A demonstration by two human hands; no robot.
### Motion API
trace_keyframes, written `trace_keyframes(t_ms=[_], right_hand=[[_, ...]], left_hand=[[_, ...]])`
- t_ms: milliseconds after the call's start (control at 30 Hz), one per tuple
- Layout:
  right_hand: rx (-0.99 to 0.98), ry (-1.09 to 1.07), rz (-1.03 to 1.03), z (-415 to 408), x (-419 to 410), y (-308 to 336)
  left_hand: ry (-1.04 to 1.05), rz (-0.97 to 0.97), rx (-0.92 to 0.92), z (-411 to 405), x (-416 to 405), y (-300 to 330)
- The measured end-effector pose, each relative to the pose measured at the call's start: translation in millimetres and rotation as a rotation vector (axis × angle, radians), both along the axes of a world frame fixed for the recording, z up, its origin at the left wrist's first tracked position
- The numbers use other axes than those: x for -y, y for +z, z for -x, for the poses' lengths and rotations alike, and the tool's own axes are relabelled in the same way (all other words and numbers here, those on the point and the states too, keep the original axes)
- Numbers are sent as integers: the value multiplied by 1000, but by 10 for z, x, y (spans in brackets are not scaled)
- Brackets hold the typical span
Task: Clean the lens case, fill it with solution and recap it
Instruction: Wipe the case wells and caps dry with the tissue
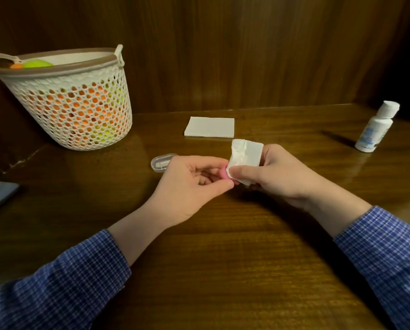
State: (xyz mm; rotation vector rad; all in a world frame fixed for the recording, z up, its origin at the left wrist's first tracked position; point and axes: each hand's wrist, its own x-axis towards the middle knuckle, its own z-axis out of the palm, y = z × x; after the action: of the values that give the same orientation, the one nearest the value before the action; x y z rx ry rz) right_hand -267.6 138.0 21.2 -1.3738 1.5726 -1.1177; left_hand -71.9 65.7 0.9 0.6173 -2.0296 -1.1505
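Dark wooden tabletop (pixel 223 258) backed by wood panelling (pixel 223 44). The left hand (pixel 189 186) is pinching a pink lens case (pixel 223 173) at its fingertips; the right hand (pixel 277 175) is gripping a crumpled tissue (pixel 245 154) against it. Beyond the fingers are lying a clear lid (pixel 162 163), a folded tissue (pixel 209 126), a solution bottle (pixel 375 127) and a mesh basket (pixel 68 101).

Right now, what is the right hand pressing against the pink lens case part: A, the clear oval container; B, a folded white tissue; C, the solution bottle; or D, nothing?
B: the right hand grips a folded white tissue against the pink piece that the left hand pinches; the bottle stands apart on the table.
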Motion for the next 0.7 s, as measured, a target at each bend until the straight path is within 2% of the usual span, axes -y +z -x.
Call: trace_keyframes(t_ms=[200, 500, 700], right_hand=[[29, -72, 14, -62, 13, -92], [-411, -204, 294, -165, 15, -190], [-335, -218, 352, -183, 23, -180]], left_hand=[[-20, -29, 27, -13, 8, 21], [-86, -167, 112, -4, 67, 7], [-46, -341, -20, 30, 82, -6]])
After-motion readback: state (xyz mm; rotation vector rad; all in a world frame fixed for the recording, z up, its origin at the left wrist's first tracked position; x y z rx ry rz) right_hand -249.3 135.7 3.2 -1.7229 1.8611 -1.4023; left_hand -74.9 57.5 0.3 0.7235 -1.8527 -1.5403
